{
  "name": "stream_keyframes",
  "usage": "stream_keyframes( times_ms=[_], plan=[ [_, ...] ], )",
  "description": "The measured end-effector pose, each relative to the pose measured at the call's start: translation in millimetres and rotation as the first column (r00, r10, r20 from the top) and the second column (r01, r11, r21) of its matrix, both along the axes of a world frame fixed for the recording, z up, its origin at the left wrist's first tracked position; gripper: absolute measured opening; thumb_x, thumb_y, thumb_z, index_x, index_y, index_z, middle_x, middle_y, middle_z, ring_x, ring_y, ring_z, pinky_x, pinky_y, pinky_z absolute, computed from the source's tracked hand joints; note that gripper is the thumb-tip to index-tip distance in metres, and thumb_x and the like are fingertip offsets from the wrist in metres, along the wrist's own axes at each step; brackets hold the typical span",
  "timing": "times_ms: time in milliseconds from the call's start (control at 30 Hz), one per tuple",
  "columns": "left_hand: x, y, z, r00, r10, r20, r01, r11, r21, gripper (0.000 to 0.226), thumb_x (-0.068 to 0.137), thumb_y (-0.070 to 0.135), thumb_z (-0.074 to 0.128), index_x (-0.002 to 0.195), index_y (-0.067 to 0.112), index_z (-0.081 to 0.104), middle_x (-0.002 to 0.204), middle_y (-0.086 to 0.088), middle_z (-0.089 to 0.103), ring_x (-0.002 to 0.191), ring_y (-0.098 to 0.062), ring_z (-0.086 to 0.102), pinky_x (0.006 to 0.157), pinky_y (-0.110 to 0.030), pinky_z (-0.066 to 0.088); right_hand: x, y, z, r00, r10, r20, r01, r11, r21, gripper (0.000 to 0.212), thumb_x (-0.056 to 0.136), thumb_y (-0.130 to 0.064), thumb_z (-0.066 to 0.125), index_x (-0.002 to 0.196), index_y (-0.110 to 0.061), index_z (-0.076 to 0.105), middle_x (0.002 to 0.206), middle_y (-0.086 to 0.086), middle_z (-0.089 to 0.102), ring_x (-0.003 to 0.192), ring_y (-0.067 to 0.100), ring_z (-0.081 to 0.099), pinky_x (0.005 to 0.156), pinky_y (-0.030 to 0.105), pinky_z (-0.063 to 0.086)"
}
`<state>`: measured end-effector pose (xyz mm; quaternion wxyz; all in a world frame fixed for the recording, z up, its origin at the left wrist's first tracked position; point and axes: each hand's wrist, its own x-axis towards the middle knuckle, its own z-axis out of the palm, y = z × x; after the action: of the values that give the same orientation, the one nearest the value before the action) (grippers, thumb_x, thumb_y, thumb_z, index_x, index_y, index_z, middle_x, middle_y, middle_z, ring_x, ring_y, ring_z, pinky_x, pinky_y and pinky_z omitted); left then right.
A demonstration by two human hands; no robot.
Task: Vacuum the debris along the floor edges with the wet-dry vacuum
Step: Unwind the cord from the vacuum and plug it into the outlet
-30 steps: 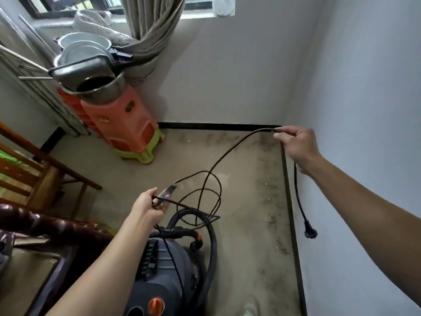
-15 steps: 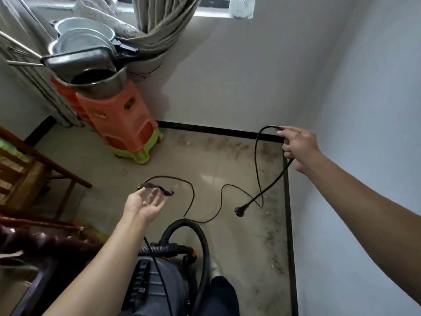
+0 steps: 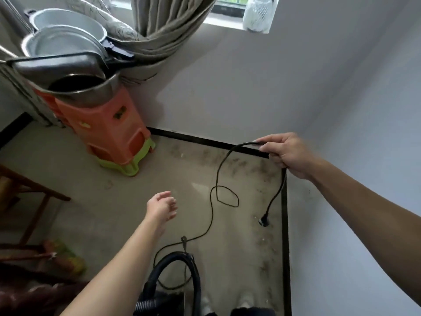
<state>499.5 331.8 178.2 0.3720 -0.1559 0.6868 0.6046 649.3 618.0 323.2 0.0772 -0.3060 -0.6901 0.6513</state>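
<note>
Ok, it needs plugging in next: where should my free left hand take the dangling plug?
Pinch the plug by its thick body, just under where the cord enters, coming from its left, nearest the open left hand. It hangs below the right hand, far end down, so a side grip probably suits.

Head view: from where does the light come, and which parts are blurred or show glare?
Head view: daylight comes from the window at the top; the curtain casts a soft shadow on the wall below; the floor shows one pale glare patch; the left hand is blurred, while the right hand and the cord look sharper.
</note>
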Motion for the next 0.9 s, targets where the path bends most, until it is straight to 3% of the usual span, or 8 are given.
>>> stream_keyframes(
  times_ms=[67, 200, 300, 467, 600, 733, 833, 900],
  plan=[
    [2, 26, 9, 0.949, -0.271, -0.163, 0.253, 0.959, -0.127, 0.043, 0.088, 0.005, 0.059, 0.130, 0.013, 0.052, 0.091, -0.007, 0.059, 0.072, -0.016, 0.055, 0.062, -0.029, 0.047, -7, 10, 3, 0.996, 0.089, -0.006, -0.089, 0.996, -0.004, 0.022, 0.086, -0.004, 0.065, 0.088, -0.019, 0.080, 0.061, 0.002, 0.042, 0.040, 0.006, 0.024, 0.036, 0.015, 0.020],
    [-8, 104, 34, 0.714, -0.631, -0.302, 0.597, 0.775, -0.208, 0.068, 0.081, 0.019, 0.074, 0.139, 0.032, 0.042, 0.120, 0.002, 0.045, 0.113, -0.017, 0.049, 0.097, -0.036, 0.046, -25, 50, 12, 0.982, 0.182, -0.051, -0.185, 0.981, -0.053, 0.021, 0.076, -0.018, 0.074, 0.096, -0.016, 0.079, 0.091, 0.016, 0.040, 0.045, 0.008, 0.024, 0.037, 0.016, 0.023],
    [-20, 170, 47, 0.587, -0.727, -0.355, 0.701, 0.676, -0.225, 0.015, 0.090, 0.028, 0.064, 0.101, 0.018, 0.067, 0.103, 0.005, 0.059, 0.103, -0.013, 0.052, 0.090, -0.029, 0.043, -38, 98, 13, 0.987, 0.135, -0.083, -0.141, 0.987, -0.082, 0.019, 0.075, -0.017, 0.075, 0.094, -0.016, 0.079, 0.087, 0.016, 0.038, 0.046, 0.008, 0.025, 0.037, 0.016, 0.024],
    [-50, 253, 35, 0.650, -0.716, -0.257, 0.711, 0.692, -0.128, 0.046, 0.096, 0.032, 0.056, 0.054, 0.015, 0.045, 0.050, 0.000, 0.051, 0.052, -0.017, 0.051, 0.072, -0.039, 0.049, -53, 201, -24, 0.989, -0.146, 0.021, 0.143, 0.982, 0.126, 0.026, 0.088, 0.000, 0.066, 0.077, -0.020, 0.078, 0.057, -0.004, 0.057, 0.042, 0.004, 0.035, 0.040, 0.016, 0.031],
    [-84, 316, 34, 0.746, -0.633, -0.209, 0.631, 0.771, -0.081, 0.050, 0.086, 0.043, 0.068, 0.054, 0.018, 0.037, 0.050, 0.005, 0.030, 0.046, -0.014, 0.026, 0.051, -0.025, 0.030, -51, 277, -77, 0.915, -0.288, 0.281, 0.174, 0.912, 0.370, 0.005, 0.085, -0.013, 0.074, 0.089, -0.011, 0.075, 0.085, 0.005, 0.072, 0.083, 0.016, 0.064, 0.077, 0.024, 0.048],
    [-95, 376, 45, 0.723, -0.673, -0.157, 0.670, 0.738, -0.078, 0.051, 0.088, 0.051, 0.059, 0.053, 0.020, 0.040, 0.052, 0.002, 0.035, 0.044, -0.014, 0.026, 0.055, -0.027, 0.034, -26, 320, -124, 0.656, -0.411, 0.634, 0.005, 0.841, 0.540, 0.021, 0.092, -0.033, 0.065, 0.094, -0.013, 0.071, 0.109, 0.017, 0.067, 0.106, 0.032, 0.060, 0.082, 0.029, 0.044],
    [-92, 415, 53, 0.603, -0.776, -0.186, 0.770, 0.627, -0.119, 0.055, 0.090, 0.046, 0.060, 0.046, 0.022, 0.036, 0.052, 0.001, 0.031, 0.043, -0.013, 0.024, 0.053, -0.026, 0.033, -14, 343, -141, 0.554, -0.411, 0.724, 0.225, 0.911, 0.346, 0.019, 0.098, -0.033, 0.056, 0.102, -0.015, 0.060, 0.115, 0.020, 0.062, 0.094, 0.035, 0.064, 0.071, 0.031, 0.047],
    [-92, 436, 57, 0.542, -0.825, -0.160, 0.815, 0.562, -0.141, 0.056, 0.090, 0.045, 0.061, 0.045, 0.021, 0.036, 0.055, -0.001, 0.026, 0.044, -0.015, 0.021, 0.049, -0.023, 0.030, -15, 357, -141, 0.604, -0.483, 0.633, 0.624, 0.782, 0.001, 0.007, 0.103, -0.020, 0.046, 0.107, -0.018, 0.051, 0.106, 0.019, 0.064, 0.071, 0.027, 0.062, 0.055, 0.029, 0.047]
  ],
)
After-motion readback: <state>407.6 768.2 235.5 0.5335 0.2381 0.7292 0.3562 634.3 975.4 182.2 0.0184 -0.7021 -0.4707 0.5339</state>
